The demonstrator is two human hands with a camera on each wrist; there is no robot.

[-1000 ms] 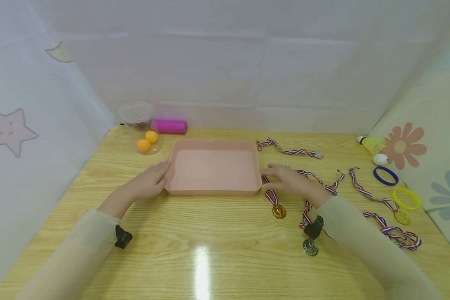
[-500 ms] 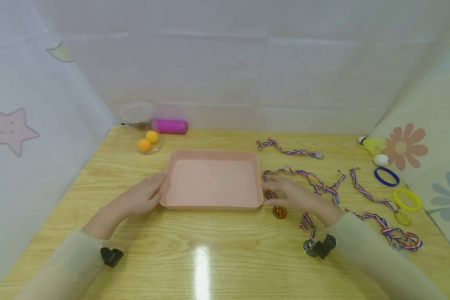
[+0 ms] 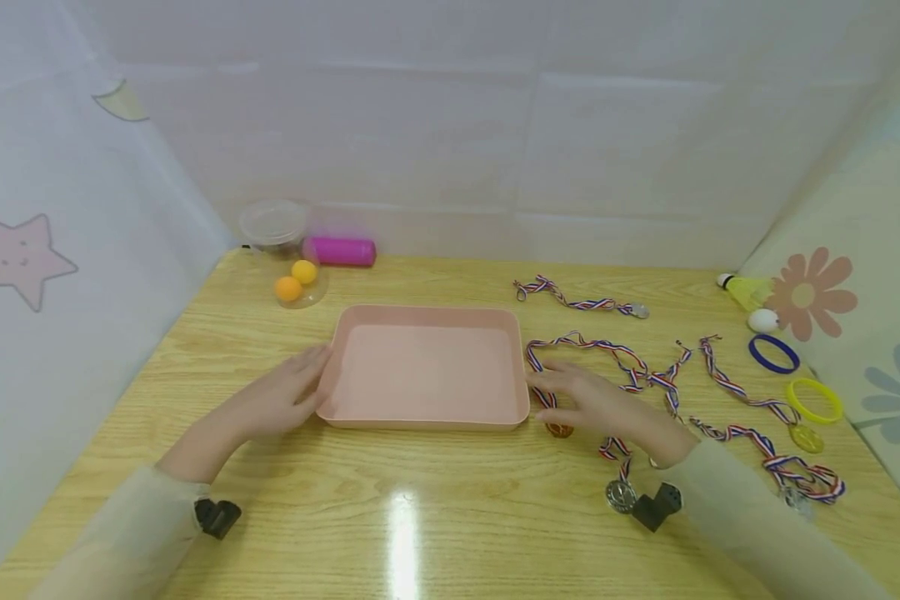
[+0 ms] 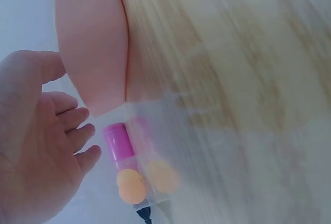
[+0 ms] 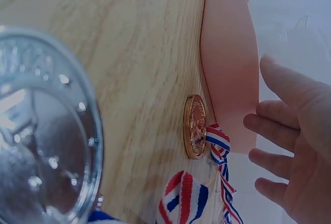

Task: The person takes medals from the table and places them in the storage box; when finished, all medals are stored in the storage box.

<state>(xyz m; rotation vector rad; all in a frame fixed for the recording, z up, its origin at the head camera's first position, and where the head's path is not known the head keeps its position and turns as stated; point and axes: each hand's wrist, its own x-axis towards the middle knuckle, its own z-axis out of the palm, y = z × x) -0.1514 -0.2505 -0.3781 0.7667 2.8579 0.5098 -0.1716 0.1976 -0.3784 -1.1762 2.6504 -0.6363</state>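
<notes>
A shallow pink tray [image 3: 423, 371] sits on the wooden table between both hands. The left hand [image 3: 281, 398] rests against the tray's left side; in the left wrist view its thumb touches the rim and its other fingers are slightly bent. On the right side, the right hand [image 3: 588, 402] has its fingertips at the tray's wall, fingers loosely extended. Beneath and beside that hand lies a bronze-coloured medal [image 5: 195, 127] on a striped ribbon. A silver medal [image 3: 620, 496] lies nearer the person, close to the right wrist.
More ribboned medals spread over the right side, with a blue wristband [image 3: 773, 353], a yellow wristband [image 3: 813, 400] and a shuttlecock [image 3: 745, 290]. At the back left are two orange balls [image 3: 288, 289] in a clear container and a magenta cylinder [image 3: 342, 251]. Cloth screens surround the table.
The pink tray has slid toward the person, with both hands moving along at its sides. Most of that motion came before the last half second.
</notes>
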